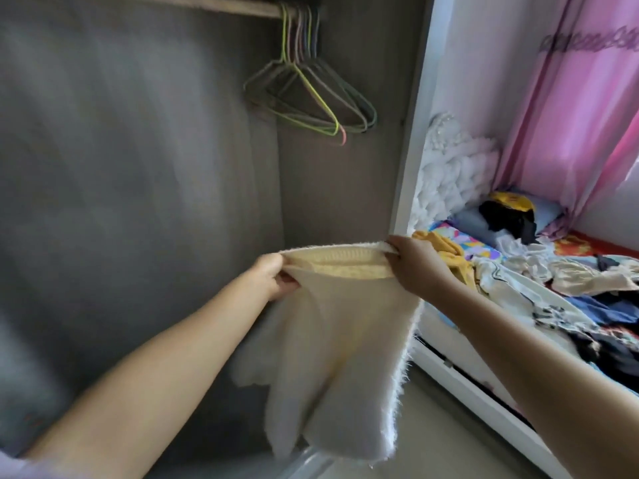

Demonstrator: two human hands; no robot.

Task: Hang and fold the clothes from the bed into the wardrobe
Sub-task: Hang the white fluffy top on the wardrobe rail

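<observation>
Now both hands pinch the cream fuzzy sweater (345,347) by its top edge, left grip (276,276) and right grip (416,266) apart, before the wardrobe (138,150), below wire hangers (311,95); the bed (518,281) lies just right.

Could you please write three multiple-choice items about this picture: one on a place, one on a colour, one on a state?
1. Where do the wire hangers hang?
A. On the wardrobe rail
B. On the bed frame
C. On the curtain

2. What colour is the curtain?
A. Green
B. Pink
C. Black

3. How is the cream garment held?
A. By one hand only
B. It lies on the floor
C. By both hands at its top edge

Answers: 1 A, their hooks sit on the rail; 2 B, it looks pink; 3 C, the left hand and right hand grip the edge, which is stretched between them.
</observation>
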